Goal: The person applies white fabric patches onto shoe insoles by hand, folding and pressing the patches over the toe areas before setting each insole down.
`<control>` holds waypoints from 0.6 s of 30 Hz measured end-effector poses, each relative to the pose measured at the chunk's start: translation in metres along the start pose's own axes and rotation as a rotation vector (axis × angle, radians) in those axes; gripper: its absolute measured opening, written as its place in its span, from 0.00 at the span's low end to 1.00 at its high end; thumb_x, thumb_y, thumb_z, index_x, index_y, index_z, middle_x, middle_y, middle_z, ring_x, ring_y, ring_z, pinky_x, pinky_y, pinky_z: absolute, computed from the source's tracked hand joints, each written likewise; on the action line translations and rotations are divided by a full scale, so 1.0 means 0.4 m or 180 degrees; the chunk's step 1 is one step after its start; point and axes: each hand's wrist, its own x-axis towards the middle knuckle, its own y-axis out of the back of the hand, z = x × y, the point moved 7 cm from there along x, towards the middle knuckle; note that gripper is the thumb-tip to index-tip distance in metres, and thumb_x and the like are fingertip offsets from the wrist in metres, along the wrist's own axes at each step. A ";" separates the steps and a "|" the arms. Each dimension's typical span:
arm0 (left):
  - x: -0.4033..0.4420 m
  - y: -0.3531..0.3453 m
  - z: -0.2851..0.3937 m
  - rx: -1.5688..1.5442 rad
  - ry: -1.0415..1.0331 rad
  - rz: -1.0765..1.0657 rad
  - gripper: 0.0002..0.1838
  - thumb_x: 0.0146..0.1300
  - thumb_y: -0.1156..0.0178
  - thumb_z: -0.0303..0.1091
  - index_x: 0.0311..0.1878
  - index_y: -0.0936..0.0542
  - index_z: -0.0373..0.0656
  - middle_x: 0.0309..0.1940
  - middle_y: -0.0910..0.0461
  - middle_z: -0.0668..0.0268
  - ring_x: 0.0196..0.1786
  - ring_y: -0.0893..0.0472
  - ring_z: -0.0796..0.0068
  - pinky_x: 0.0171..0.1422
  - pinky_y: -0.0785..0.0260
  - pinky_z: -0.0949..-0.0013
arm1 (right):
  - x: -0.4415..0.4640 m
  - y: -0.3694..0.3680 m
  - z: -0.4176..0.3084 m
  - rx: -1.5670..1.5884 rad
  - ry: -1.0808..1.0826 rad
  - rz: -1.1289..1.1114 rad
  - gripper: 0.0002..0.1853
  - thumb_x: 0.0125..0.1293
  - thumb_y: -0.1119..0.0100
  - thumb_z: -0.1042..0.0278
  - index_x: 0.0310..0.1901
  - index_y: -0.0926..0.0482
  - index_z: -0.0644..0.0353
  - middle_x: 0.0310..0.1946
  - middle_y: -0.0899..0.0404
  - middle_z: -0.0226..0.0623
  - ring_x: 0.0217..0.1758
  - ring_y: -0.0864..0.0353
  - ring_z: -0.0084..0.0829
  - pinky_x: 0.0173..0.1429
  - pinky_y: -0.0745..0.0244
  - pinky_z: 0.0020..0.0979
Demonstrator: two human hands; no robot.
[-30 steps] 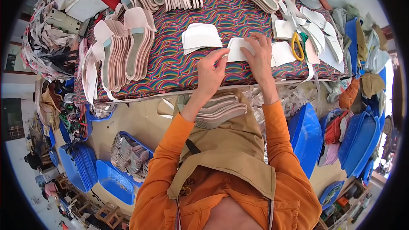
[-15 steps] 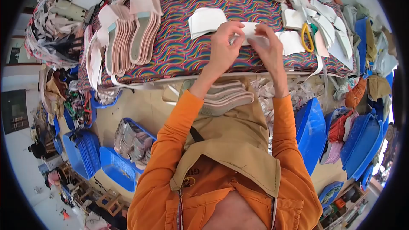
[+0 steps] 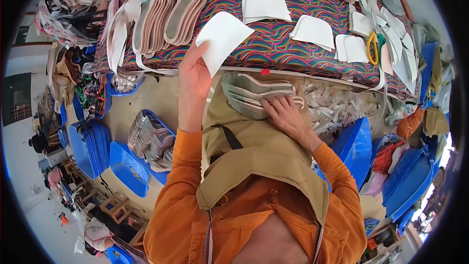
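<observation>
A white curved piece (image 3: 223, 36) is pinched in my left hand (image 3: 193, 71), held up over the table's front edge. My right hand (image 3: 288, 120) rests on the right end of a stack of grey and pink insoles (image 3: 244, 95) lying on my lap, its fingers closed on them. On the patterned table (image 3: 273, 44) lie separate small piles of white pieces: one at the back (image 3: 265, 6), another in the middle (image 3: 312, 31), a third farther right (image 3: 351, 48).
Stacked pink insoles (image 3: 156, 19) stand at the table's left. Yellow-handled scissors (image 3: 372, 48) lie by white strips at the right. Blue bins (image 3: 129, 166) sit on the floor on both sides, and white scraps (image 3: 342, 105) fill the space below the table edge.
My left hand has moved left and toward me, lifting a white piece off the table. My right hand has come down from the white pieces to the insoles on my lap. The view has shifted.
</observation>
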 end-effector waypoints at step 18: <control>-0.025 0.027 -0.035 -0.0447 -0.0024 0.0086 0.24 0.77 0.45 0.37 0.70 0.30 0.33 0.68 0.25 0.56 0.69 0.25 0.62 0.77 0.35 0.54 | -0.008 0.055 0.049 0.3289 -0.1519 0.0100 0.48 0.58 0.26 0.60 0.75 0.41 0.72 0.67 0.27 0.50 0.71 0.27 0.36 0.73 0.34 0.35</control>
